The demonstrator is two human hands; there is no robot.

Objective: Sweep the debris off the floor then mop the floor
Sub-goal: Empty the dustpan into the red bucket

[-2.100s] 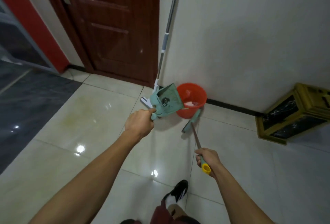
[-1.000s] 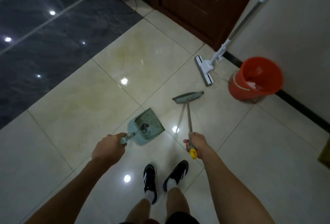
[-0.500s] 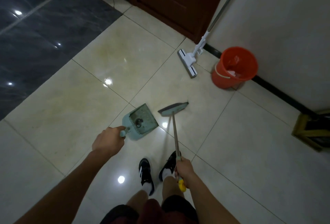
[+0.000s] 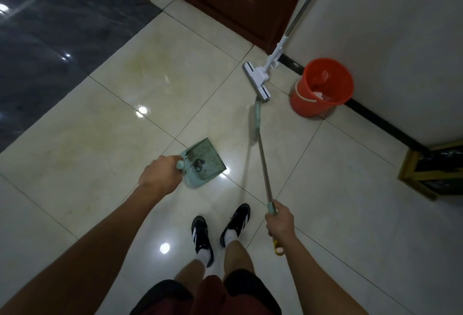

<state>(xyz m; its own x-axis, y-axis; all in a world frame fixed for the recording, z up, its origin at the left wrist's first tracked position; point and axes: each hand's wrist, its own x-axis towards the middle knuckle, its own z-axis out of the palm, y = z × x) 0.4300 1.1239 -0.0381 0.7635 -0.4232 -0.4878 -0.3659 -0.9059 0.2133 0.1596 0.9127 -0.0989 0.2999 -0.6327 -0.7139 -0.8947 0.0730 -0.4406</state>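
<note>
Left hand (image 4: pixel 160 176) gripping dustpan (image 4: pixel 204 163), right hand (image 4: pixel 280 224) gripping broom (image 4: pixel 261 161); tilting dustpan risks spilling debris clump (image 4: pixel 199 163).

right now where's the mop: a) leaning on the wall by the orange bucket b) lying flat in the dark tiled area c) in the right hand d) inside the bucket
a: the mop has its head on the floor and its pole slanting up against the wall, next to the orange bucket; the right hand grips the broom instead.
</note>
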